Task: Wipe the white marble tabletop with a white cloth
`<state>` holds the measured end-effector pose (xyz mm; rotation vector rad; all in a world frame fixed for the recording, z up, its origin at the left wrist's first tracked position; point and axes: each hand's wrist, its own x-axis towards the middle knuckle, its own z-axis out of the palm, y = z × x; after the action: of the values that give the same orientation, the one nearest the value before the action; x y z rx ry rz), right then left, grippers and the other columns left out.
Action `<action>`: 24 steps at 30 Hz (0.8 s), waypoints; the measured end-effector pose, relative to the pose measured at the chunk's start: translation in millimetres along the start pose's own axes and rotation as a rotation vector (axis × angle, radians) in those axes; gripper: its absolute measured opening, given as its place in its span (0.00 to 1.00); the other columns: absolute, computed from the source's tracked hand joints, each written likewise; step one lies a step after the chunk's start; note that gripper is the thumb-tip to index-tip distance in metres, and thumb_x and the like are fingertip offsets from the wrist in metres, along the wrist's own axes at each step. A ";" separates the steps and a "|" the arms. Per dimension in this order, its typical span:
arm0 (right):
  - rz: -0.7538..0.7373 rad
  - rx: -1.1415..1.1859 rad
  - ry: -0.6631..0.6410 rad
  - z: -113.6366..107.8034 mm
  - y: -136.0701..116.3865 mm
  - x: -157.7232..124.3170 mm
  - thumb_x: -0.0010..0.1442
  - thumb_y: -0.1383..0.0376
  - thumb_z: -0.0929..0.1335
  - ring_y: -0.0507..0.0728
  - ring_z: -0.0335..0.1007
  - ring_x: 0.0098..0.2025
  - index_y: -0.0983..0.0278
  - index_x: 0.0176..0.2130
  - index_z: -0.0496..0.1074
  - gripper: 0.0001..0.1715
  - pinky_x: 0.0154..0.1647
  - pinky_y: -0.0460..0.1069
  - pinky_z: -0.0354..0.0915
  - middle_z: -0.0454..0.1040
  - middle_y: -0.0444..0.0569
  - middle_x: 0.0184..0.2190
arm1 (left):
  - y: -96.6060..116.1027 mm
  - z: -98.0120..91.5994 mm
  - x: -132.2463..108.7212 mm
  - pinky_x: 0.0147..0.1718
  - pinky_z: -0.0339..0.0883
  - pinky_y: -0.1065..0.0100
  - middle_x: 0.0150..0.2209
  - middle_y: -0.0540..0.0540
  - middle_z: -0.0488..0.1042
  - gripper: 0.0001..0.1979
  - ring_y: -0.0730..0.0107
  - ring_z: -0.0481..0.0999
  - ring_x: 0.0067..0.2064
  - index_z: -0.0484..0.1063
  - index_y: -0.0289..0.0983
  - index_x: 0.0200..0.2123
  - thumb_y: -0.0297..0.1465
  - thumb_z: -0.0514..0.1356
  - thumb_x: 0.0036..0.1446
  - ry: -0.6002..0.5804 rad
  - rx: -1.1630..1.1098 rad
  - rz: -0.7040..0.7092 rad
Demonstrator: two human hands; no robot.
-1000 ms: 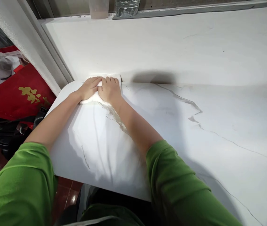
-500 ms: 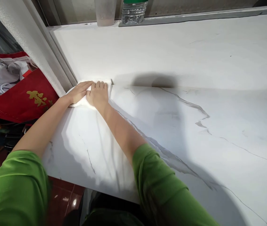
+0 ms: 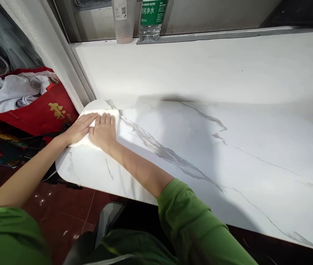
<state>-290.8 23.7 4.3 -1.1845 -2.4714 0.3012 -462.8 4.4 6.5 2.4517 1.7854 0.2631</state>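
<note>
A folded white cloth (image 3: 84,141) lies at the left end of a white marble-patterned tabletop (image 3: 255,136). My left hand (image 3: 79,129) rests flat on the cloth's left part, fingers stretched out and pointing up to the right. Beside it, my right hand (image 3: 103,133) presses flat on the cloth with its fingers forward. The two hands touch or nearly touch near the fingertips of the left. Parts of the cloth under both palms are hidden.
Behind the tabletop, a ledge holds a water bottle (image 3: 151,22) with a green label and a translucent cup (image 3: 123,25). To the left, a red bag (image 3: 43,114) full of white fabric stands beside a pale curtain-like strip (image 3: 43,44). Dark red floor tiles (image 3: 65,206) show below.
Both hands have drawn the cloth back from the rear left corner, toward me and slightly left along the tabletop. The camera view has shifted, showing more of the bottle and floor.
</note>
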 end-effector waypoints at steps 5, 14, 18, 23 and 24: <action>-0.081 -0.006 -0.013 -8.9 -21.4 -54.1 0.67 0.60 0.58 0.74 0.48 0.69 0.85 0.65 0.55 0.38 0.68 0.66 0.41 0.55 0.75 0.66 | 30.3 2.7 -58.8 0.68 0.41 0.49 0.71 0.45 0.49 0.31 0.56 0.48 0.71 0.45 0.39 0.71 0.38 0.40 0.66 0.000 0.002 0.012; -0.168 -0.029 -0.095 -22.2 -46.3 -105.0 0.66 0.59 0.59 0.76 0.50 0.68 0.86 0.65 0.54 0.39 0.67 0.68 0.43 0.53 0.78 0.65 | 64.5 5.7 -120.5 0.67 0.45 0.47 0.71 0.45 0.49 0.31 0.51 0.52 0.70 0.43 0.40 0.72 0.37 0.41 0.67 0.028 0.059 -0.021; -0.184 -0.027 -0.116 -24.6 -48.5 -108.1 0.66 0.60 0.59 0.75 0.50 0.68 0.87 0.65 0.54 0.39 0.67 0.68 0.43 0.53 0.79 0.65 | 67.9 5.4 -126.0 0.67 0.46 0.46 0.71 0.44 0.50 0.31 0.51 0.52 0.70 0.43 0.41 0.72 0.37 0.41 0.67 0.029 0.054 -0.033; -0.200 -0.039 -0.128 -24.9 -46.2 -104.8 0.66 0.59 0.58 0.75 0.51 0.67 0.86 0.65 0.54 0.39 0.67 0.68 0.45 0.54 0.78 0.65 | 66.0 5.6 -124.4 0.67 0.46 0.47 0.71 0.45 0.50 0.31 0.52 0.52 0.70 0.44 0.42 0.71 0.38 0.41 0.67 0.041 0.030 -0.030; -0.206 -0.040 -0.126 -24.5 -45.4 -104.4 0.66 0.59 0.58 0.75 0.51 0.67 0.86 0.65 0.54 0.39 0.66 0.68 0.45 0.54 0.78 0.65 | 66.2 5.5 -124.2 0.67 0.46 0.47 0.71 0.45 0.51 0.31 0.52 0.52 0.70 0.44 0.42 0.71 0.38 0.41 0.67 0.040 0.027 -0.032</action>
<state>-252.5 -85.5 16.7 -0.9419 -2.6938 0.2767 -437.0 -133.9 2.7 2.4508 1.8541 0.2895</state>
